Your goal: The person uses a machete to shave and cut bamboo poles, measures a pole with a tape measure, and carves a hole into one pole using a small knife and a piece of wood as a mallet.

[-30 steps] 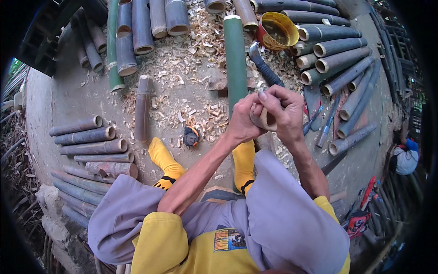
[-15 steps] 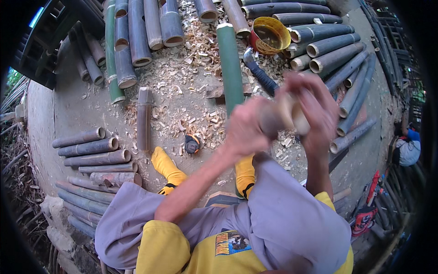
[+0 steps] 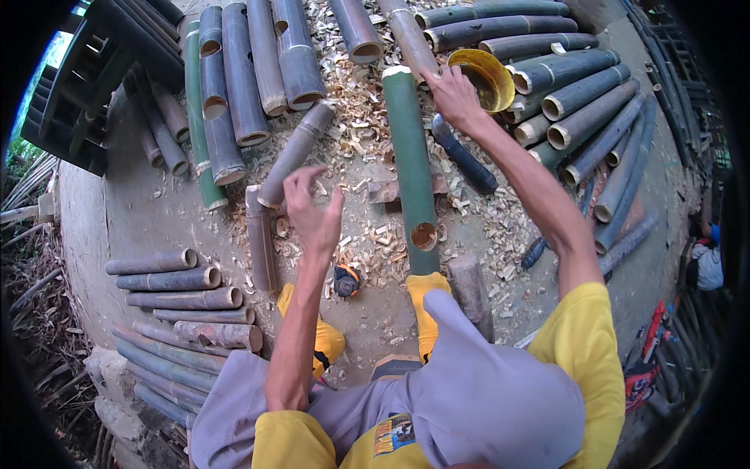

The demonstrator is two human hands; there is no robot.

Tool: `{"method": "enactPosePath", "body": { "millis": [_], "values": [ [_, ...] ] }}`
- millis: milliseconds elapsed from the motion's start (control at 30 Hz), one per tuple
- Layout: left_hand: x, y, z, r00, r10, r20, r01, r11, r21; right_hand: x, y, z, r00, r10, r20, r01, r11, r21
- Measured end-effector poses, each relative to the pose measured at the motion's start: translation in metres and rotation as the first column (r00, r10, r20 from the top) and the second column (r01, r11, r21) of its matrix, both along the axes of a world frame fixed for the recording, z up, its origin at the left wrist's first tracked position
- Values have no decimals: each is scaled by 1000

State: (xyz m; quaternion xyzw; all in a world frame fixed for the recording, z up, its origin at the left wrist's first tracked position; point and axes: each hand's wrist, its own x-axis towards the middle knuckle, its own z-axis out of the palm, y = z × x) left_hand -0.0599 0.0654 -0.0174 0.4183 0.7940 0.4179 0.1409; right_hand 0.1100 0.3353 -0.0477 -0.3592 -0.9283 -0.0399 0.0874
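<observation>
My left hand (image 3: 312, 209) is raised with its fingers spread and holds nothing. Just beyond it a short grey bamboo tube (image 3: 301, 148) lies slantwise on the wood chips, touching or close to the upper end of a brown bamboo piece (image 3: 261, 242). Reaching far forward, my right hand (image 3: 457, 98) has its fingers closed on the near end of a brownish bamboo tube (image 3: 408, 35). A thick green bamboo pole (image 3: 410, 156) runs toward me, with a round hole near its close end. Right of the pole lies a tool with a black-wrapped handle (image 3: 469, 160).
A yellow bucket (image 3: 504, 86) stands beside my right hand. Bamboo tubes lie in rows at far left, near left (image 3: 180, 299) and right (image 3: 590, 109). A wood block (image 3: 387, 191) lies under the pole. A tape measure (image 3: 346, 279) sits between my yellow-socked feet. Another dark handle (image 3: 533, 252) lies at right.
My hands have come apart. The short bamboo tube they held now appears to lie at left, out of my left hand. My right hand has moved forward to the brownish tube.
</observation>
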Motion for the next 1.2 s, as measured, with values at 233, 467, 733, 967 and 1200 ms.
{"method": "enactPosePath", "body": {
  "millis": [233, 467, 733, 967, 1200],
  "values": [
    [10, -18, -27, 986, -52, 161, 68, 993, -95, -25, 67, -34, 925, 128, 357, -205, 961, 186],
    [18, -8, -27, 889, -73, 452, 124, 989, -84, -7, 10, 56, 865, -212, -455, -69, 848, -526],
    [28, 53, 10, -284, -194, 939, 262, 926, 270, 36, -259, 113, 323, -842, -432, -592, 177, -786],
    [24, 48, 16, -51, -185, 981, 359, 913, 191, 111, -301, 115, 725, -581, -368, -263, 260, -929],
    [25, -8, 118, 384, -452, 805, 256, 890, 377, 186, -316, 76, 606, -738, -298, -44, 343, -938]
  ]
}}
